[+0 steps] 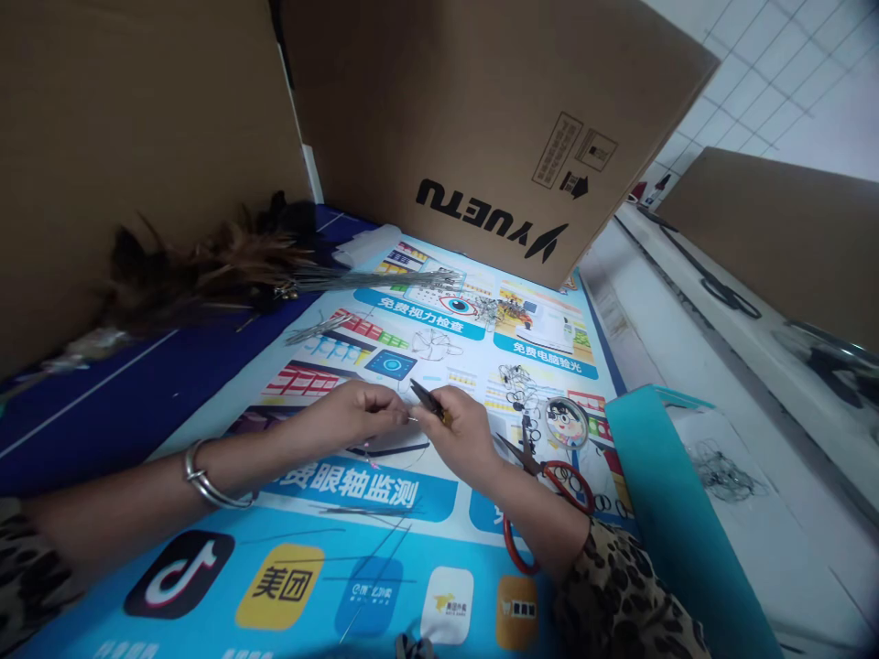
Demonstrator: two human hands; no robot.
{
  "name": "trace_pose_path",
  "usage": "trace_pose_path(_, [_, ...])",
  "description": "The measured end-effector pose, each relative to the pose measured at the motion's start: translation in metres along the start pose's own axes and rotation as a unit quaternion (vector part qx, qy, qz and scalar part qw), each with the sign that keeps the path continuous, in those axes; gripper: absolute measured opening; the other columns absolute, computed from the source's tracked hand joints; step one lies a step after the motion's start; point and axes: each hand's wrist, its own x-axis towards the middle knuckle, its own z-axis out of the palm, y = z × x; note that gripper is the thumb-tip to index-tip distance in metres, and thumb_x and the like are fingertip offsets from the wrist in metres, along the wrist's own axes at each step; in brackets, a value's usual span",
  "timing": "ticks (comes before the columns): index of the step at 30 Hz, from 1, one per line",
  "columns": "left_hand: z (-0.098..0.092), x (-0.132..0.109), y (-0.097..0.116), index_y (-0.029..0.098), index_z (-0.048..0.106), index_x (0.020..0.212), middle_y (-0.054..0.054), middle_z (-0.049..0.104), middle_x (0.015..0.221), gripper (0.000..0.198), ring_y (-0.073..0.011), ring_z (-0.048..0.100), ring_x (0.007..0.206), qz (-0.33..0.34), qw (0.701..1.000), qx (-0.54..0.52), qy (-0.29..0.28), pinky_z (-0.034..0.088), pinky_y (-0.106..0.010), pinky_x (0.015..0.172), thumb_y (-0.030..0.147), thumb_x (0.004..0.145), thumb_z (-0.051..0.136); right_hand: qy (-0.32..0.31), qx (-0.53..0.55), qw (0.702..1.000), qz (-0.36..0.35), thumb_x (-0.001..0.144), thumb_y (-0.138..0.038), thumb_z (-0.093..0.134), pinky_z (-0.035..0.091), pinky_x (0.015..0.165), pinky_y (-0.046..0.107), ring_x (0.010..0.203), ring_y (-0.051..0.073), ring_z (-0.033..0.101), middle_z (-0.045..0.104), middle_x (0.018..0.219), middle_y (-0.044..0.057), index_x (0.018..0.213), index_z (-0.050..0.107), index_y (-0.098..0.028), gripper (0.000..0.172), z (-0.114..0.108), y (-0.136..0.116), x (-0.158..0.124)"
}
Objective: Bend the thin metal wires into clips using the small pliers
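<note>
My right hand is closed round small pliers with dark jaws and a bit of yellow at the grip; the jaws point up and left. Close beside it, my left hand has thumb and fingers pinched on a thin wire, which spans the small gap between the hands. Below the left fingers hangs a small pinkish piece. Scissors with red handles lie by my right wrist, partly under the forearm. Several straight wires are scattered on the printed sheet nearer to me.
Cardboard boxes wall off the back and left. Brown feathers and a bundle of wires lie at the left. Black loops, a round tin and a teal box are at the right.
</note>
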Motion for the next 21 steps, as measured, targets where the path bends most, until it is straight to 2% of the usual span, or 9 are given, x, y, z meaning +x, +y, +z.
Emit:
trace_pose_path(4, [-0.001,0.001,0.003,0.016,0.058,0.063,0.005,0.044,0.054,0.025,-0.0097,0.038,0.052,0.042,0.997,0.061,-0.008,0.028,-0.020,0.048,0.034,0.080,0.058,-0.004,-0.090,0.991,-0.098,0.092,-0.035,0.054,0.039,0.071,0.030,0.079,0.018,0.054,0.062,0.079,0.005,0.083,0.059,-0.019,0.018,0.004,0.006,-0.002])
trace_pose_path(7, [-0.001,0.000,0.007,0.017,0.052,0.055,0.005,0.041,0.051,0.031,-0.0101,0.037,0.052,0.041,0.995,0.091,-0.021,0.026,-0.020,0.047,0.037,0.078,0.060,-0.018,-0.168,0.968,-0.185,0.088,-0.022,0.050,0.038,0.075,0.034,0.082,0.020,0.053,0.064,0.080,0.006,0.085,0.060,-0.018,0.011,0.005,0.007,-0.004])
trace_pose_path(10, [0.000,-0.001,0.008,0.016,0.053,0.055,0.005,0.044,0.051,0.034,-0.0102,0.037,0.052,0.034,0.993,0.112,-0.035,0.027,-0.020,0.048,0.039,0.080,0.059,-0.020,-0.203,0.948,-0.245,0.084,-0.014,0.047,0.036,0.076,0.036,0.081,0.021,0.051,0.064,0.080,0.007,0.084,0.060,-0.018,0.014,0.005,0.006,-0.007])
trace_pose_path(12, [0.000,-0.002,0.006,0.016,0.056,0.057,0.004,0.046,0.051,0.033,-0.0103,0.038,0.053,0.028,0.992,0.114,-0.042,0.027,-0.020,0.048,0.039,0.080,0.059,-0.019,-0.199,0.951,-0.237,0.084,-0.015,0.047,0.036,0.075,0.036,0.080,0.021,0.051,0.063,0.080,0.007,0.085,0.060,-0.018,0.013,0.006,0.006,-0.007])
trace_pose_path(15, [0.000,-0.002,0.001,0.017,0.057,0.062,0.005,0.046,0.053,0.029,-0.0103,0.038,0.052,0.023,0.995,0.081,-0.045,0.028,-0.020,0.048,0.039,0.080,0.060,-0.010,-0.169,0.969,-0.178,0.089,-0.023,0.050,0.039,0.074,0.034,0.081,0.021,0.052,0.062,0.081,0.007,0.087,0.059,-0.019,0.010,0.006,0.009,-0.005])
trace_pose_path(21, [-0.001,0.000,-0.007,0.017,0.063,0.073,0.004,0.050,0.057,0.024,-0.0108,0.041,0.052,0.019,0.999,0.035,-0.033,0.030,-0.021,0.049,0.038,0.083,0.057,0.027,-0.037,0.997,-0.065,0.092,-0.037,0.053,0.041,0.069,0.028,0.076,0.017,0.054,0.060,0.079,0.004,0.082,0.056,-0.020,0.019,0.003,0.010,0.001])
